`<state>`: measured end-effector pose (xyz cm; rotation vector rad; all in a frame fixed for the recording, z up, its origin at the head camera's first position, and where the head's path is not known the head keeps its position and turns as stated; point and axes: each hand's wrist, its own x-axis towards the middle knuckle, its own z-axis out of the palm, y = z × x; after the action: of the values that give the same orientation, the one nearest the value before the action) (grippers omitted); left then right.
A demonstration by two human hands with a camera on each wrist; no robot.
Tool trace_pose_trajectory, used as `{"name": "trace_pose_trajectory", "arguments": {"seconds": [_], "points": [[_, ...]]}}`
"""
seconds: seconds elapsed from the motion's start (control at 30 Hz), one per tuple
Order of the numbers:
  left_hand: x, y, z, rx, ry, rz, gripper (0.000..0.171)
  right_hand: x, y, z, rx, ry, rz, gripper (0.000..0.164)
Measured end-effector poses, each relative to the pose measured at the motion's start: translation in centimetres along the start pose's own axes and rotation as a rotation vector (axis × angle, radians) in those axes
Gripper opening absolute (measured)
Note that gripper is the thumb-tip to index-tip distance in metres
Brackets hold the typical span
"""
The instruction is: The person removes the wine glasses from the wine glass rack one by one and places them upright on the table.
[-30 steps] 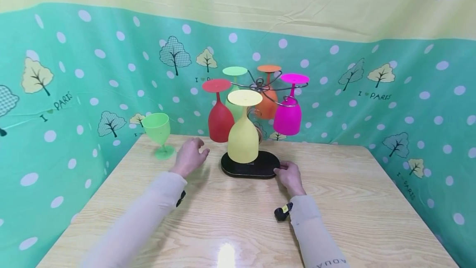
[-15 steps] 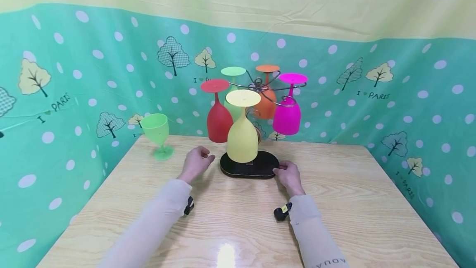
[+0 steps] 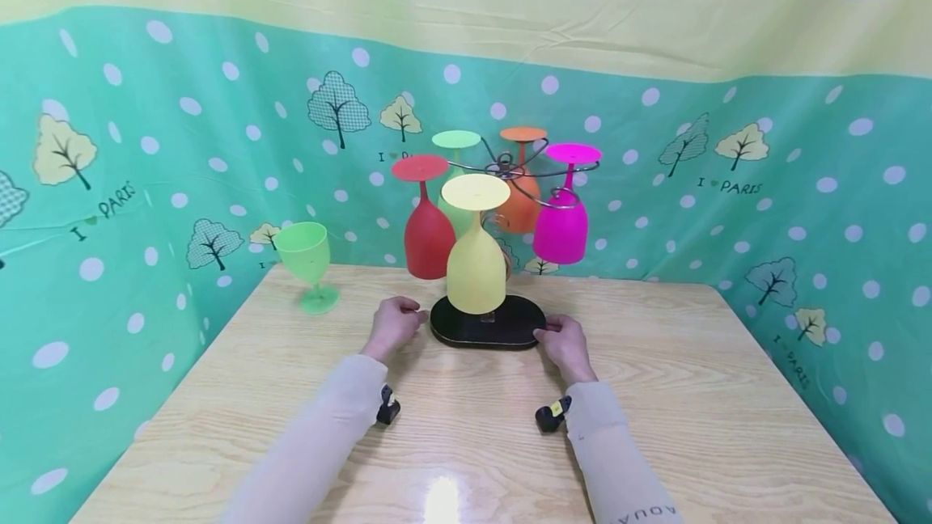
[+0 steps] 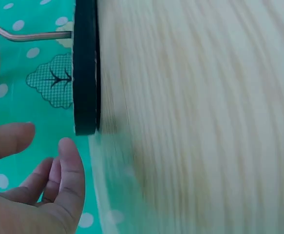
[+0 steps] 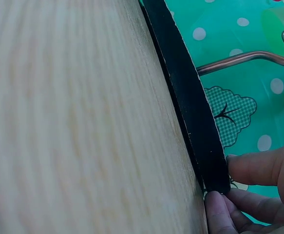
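A metal wine glass rack on a black oval base (image 3: 523, 323) stands on the table. My right hand (image 3: 566, 344) pinches the base's right end, thumb above and fingers below in the right wrist view. Beside the left end is my left hand (image 3: 396, 325), its thumb and fingers spread; a small gap separates its fingertips from the base (image 4: 85, 73) in the left wrist view. Upside down on the rack hang a yellow goblet (image 3: 476, 273) in front, a red goblet (image 3: 428, 242), a green goblet (image 3: 455, 139), an orange goblet (image 3: 521, 204) and a magenta goblet (image 3: 561, 230).
Another green goblet (image 3: 304, 255) stands upright at the table's back left, left of my left hand. The wooden table (image 3: 699, 395) reaches to a dotted green and yellow curtain (image 3: 641, 176) behind and at both sides.
My left hand has moved right and slightly nearer to me, from beside the upright green goblet to the base's left end. My right hand stays on the base, and the rack stands as before.
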<state>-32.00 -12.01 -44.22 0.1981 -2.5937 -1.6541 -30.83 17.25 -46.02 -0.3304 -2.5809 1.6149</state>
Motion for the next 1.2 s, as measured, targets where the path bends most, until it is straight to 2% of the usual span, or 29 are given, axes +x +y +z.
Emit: {"name": "trace_pose_trajectory", "arguments": {"seconds": [0.17,0.53,0.77,0.97,1.2], "points": [[0.1,-0.3,0.5,-0.079,0.005,-0.07,0.037,0.1,0.1,0.0,0.0,0.005,-0.004,0.04],[-0.2,-0.8,1.4,-0.257,0.004,-0.138,0.035,0.1,0.1,0.2,0.007,0.011,-0.003,0.04],[-0.4,-0.8,1.9,-0.317,0.002,-0.136,0.03,0.1,0.2,0.3,0.009,0.02,-0.013,0.038],[-0.5,-0.7,2.3,-0.36,0.02,-0.137,0.032,0.1,0.3,0.4,0.012,0.029,-0.011,0.037],[-0.6,-0.7,2.8,-0.375,0.048,-0.123,0.032,0.1,0.2,0.2,0.002,0.027,-0.006,0.037]]}}
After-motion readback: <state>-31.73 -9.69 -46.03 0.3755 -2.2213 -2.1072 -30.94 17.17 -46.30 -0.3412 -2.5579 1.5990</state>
